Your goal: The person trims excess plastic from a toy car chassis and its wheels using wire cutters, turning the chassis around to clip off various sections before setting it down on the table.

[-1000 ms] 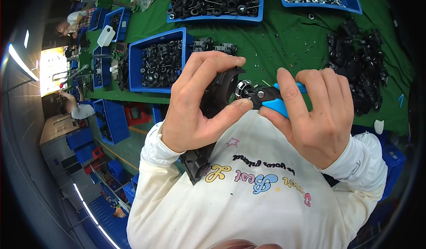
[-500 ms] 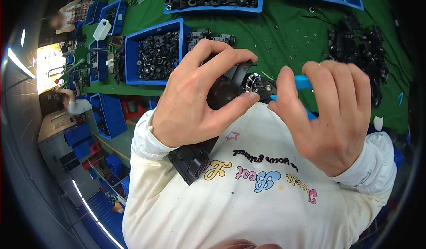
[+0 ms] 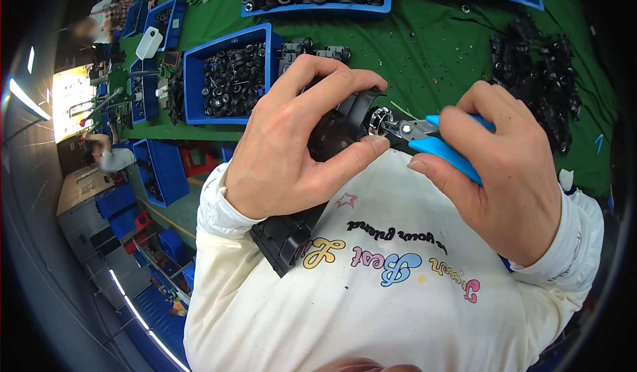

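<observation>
My left hand [image 3: 285, 140] is closed round a long black plastic toy vehicle body [image 3: 282, 239], which lies slanted against my shirt. Between its thumb and fingers, a shiny chrome wheel hub [image 3: 379, 121] shows at the body's right end. My right hand [image 3: 507, 166] grips blue-handled nippers [image 3: 443, 156], thumb below the lower handle and fingers over the upper one. The metal jaws of the nippers point left and reach the chrome hub; exactly what they touch is too small to tell.
A blue bin of small wheels and axles [image 3: 273, 73] stands beyond my left hand. Farther back are a bin of black tyres [image 3: 318, 8] and one of chrome parts [image 3: 484, 2]. Black chassis parts [image 3: 531, 60] are heaped at the right on the green cloth [image 3: 398, 60].
My right hand has shifted its grip back along the nippers, so their handles and metal joint show more now. My left hand and the vehicle body have hardly moved.
</observation>
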Demonstrator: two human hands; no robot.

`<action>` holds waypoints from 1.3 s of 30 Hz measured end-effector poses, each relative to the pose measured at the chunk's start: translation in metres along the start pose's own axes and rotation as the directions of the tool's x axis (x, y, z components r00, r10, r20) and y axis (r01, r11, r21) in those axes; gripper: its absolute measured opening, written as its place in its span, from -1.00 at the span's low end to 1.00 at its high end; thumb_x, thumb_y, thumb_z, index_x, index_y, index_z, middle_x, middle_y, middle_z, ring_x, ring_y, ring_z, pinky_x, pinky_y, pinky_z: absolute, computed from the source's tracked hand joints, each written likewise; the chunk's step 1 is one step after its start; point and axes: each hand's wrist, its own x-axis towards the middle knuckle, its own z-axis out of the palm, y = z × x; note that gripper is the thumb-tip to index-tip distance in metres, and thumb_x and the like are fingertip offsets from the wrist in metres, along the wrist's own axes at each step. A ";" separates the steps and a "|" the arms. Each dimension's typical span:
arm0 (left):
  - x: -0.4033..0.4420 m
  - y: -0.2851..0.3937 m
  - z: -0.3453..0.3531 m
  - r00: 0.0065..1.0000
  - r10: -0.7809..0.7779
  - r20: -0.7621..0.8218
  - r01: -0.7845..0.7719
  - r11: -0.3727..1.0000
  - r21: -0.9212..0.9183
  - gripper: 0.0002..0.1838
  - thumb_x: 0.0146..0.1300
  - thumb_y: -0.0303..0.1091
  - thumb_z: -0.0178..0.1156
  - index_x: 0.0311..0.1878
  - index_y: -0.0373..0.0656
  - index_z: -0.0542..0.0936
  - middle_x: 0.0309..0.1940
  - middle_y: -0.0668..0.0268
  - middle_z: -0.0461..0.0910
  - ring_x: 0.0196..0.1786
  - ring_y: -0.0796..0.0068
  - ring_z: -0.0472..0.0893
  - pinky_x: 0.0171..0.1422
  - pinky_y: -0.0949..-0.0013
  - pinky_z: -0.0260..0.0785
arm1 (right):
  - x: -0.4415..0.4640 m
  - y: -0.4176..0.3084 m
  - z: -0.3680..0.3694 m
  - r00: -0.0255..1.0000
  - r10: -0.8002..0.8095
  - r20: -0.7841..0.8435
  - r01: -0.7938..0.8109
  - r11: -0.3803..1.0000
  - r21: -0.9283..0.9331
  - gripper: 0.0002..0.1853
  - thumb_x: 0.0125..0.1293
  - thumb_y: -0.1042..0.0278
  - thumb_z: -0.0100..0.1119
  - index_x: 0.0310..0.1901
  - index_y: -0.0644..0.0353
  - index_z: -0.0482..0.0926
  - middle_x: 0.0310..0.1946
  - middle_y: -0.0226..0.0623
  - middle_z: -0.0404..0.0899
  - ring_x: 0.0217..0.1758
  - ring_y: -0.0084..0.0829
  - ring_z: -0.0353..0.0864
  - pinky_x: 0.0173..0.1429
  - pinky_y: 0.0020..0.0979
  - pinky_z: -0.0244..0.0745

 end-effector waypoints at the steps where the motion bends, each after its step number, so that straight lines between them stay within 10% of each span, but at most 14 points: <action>1: 0.000 -0.001 0.000 1.000 -0.001 0.002 0.001 1.000 0.000 -0.50 0.04 -0.30 0.43 0.10 -0.18 0.63 -0.02 0.16 0.52 -0.04 0.33 0.59 -0.01 0.37 0.49 | -0.001 0.003 0.000 0.999 -0.014 0.033 0.012 0.999 0.035 -0.69 0.05 0.29 0.48 -0.36 0.29 0.55 -0.39 -0.17 0.39 -0.38 -0.19 0.40 -0.30 -0.23 0.29; 11: 0.006 -0.005 -0.007 0.985 0.003 0.170 0.018 0.992 -0.122 -0.46 0.08 -0.24 0.39 0.14 -0.22 0.60 0.06 0.16 0.51 0.02 0.37 0.60 -0.09 0.45 0.53 | 0.000 0.016 -0.007 0.934 0.056 0.353 -0.242 0.827 0.508 -0.64 0.30 0.36 0.33 -0.55 0.35 0.44 -0.59 -0.26 0.33 -0.49 -0.41 0.30 -0.44 -0.35 0.15; 13: 0.009 -0.007 -0.009 0.972 0.001 0.237 0.048 0.978 -0.202 -0.45 0.08 -0.22 0.39 0.15 -0.25 0.59 0.09 0.15 0.51 0.04 0.35 0.60 -0.06 0.44 0.52 | 0.003 0.014 -0.008 0.825 0.165 0.541 -0.521 0.593 0.614 -0.59 0.42 0.29 0.23 -0.58 0.31 0.45 -0.67 -0.41 0.33 -0.54 -0.57 0.27 -0.47 -0.41 0.11; 22: 0.011 -0.010 -0.008 0.945 0.054 0.322 0.026 0.970 -0.241 -0.41 0.08 -0.19 0.40 0.17 -0.27 0.58 0.10 0.12 0.49 0.10 0.31 0.58 0.05 0.40 0.50 | 0.015 0.020 -0.021 0.475 0.146 0.868 -0.817 0.438 0.374 -0.53 0.52 0.10 0.08 -0.47 0.30 0.64 -0.63 -0.49 0.49 -0.55 -0.69 0.34 -0.43 -0.52 0.25; 28: 0.011 -0.008 -0.007 0.938 0.034 0.344 0.057 0.966 -0.252 -0.40 0.06 -0.18 0.41 0.17 -0.28 0.58 0.13 0.11 0.48 0.09 0.30 0.58 0.05 0.39 0.50 | 0.015 0.023 -0.011 0.435 0.156 0.887 -0.871 0.321 0.371 -0.49 0.52 0.05 0.08 -0.43 0.35 0.67 -0.50 -0.35 0.62 -0.33 -0.58 0.58 -0.13 -0.52 0.51; 35: 0.015 -0.005 -0.005 0.934 0.087 0.346 -0.017 0.979 -0.202 -0.40 0.05 -0.18 0.42 0.14 -0.30 0.60 0.08 0.08 0.51 0.07 0.25 0.59 0.09 0.34 0.48 | 0.017 0.027 -0.013 0.377 0.192 0.906 -0.876 0.391 0.281 -0.46 0.51 0.01 0.07 -0.45 0.36 0.66 -0.53 -0.35 0.61 -0.37 -0.58 0.59 -0.18 -0.50 0.52; 37: 0.016 -0.005 -0.004 0.925 0.128 0.357 -0.071 0.983 -0.168 -0.42 0.05 -0.20 0.43 0.12 -0.30 0.61 0.05 0.05 0.53 0.07 0.19 0.60 0.14 0.28 0.47 | 0.011 0.033 -0.006 0.657 -0.038 0.753 -0.483 0.746 0.459 -0.43 0.49 -0.03 0.08 -0.47 0.37 0.65 -0.53 -0.33 0.61 -0.39 -0.57 0.60 -0.22 -0.50 0.52; 39: 0.017 -0.004 -0.004 0.916 0.151 0.371 -0.101 0.983 -0.152 -0.43 0.05 -0.20 0.43 0.12 -0.29 0.61 0.04 0.04 0.53 0.06 0.17 0.60 0.17 0.25 0.46 | 0.012 0.035 -0.008 0.682 -0.061 0.728 -0.409 0.794 0.450 -0.43 0.48 -0.04 0.09 -0.47 0.37 0.65 -0.53 -0.31 0.62 -0.41 -0.57 0.60 -0.24 -0.51 0.52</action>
